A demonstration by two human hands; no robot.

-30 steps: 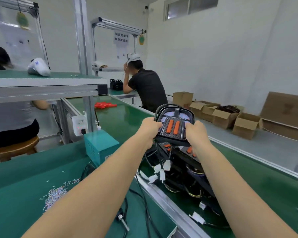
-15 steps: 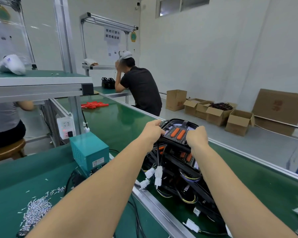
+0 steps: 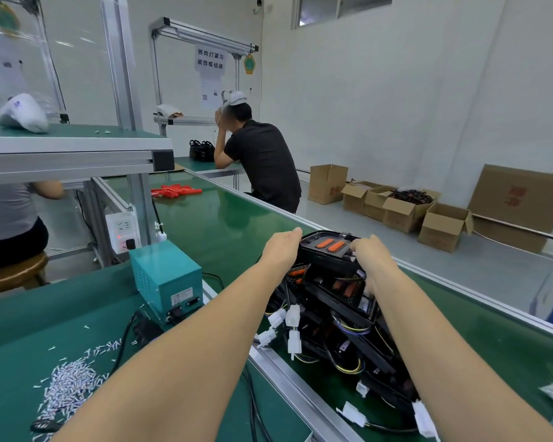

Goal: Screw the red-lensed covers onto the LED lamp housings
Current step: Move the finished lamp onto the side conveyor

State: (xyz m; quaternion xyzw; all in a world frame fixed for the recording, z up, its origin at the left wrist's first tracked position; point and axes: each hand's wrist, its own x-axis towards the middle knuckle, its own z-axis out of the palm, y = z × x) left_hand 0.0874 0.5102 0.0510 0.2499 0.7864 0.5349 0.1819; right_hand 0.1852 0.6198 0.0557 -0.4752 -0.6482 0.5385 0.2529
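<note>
A black LED lamp housing [image 3: 322, 256] with two red lenses [image 3: 329, 245] lies flat on top of a pile of similar black lamps [image 3: 342, 317] with wires and white connectors [image 3: 289, 319] on the green conveyor belt [image 3: 224, 224]. My left hand [image 3: 281, 248] touches the lamp's left edge with a finger stretched straight forward. My right hand [image 3: 371, 252] has its fingers curled over the lamp's right edge. The undersides of both hands are hidden.
A teal power box [image 3: 165, 275] stands on the bench to the left, with a heap of small silver screws [image 3: 71, 384] nearer me. Loose red lens parts [image 3: 174, 190] lie far up the belt. A seated person [image 3: 262, 161] and cardboard boxes [image 3: 406, 208] are beyond.
The lamp went from being held upright in front of me to lying flat on the pile. My left hand's fingers have straightened off it. My view has turned left.
</note>
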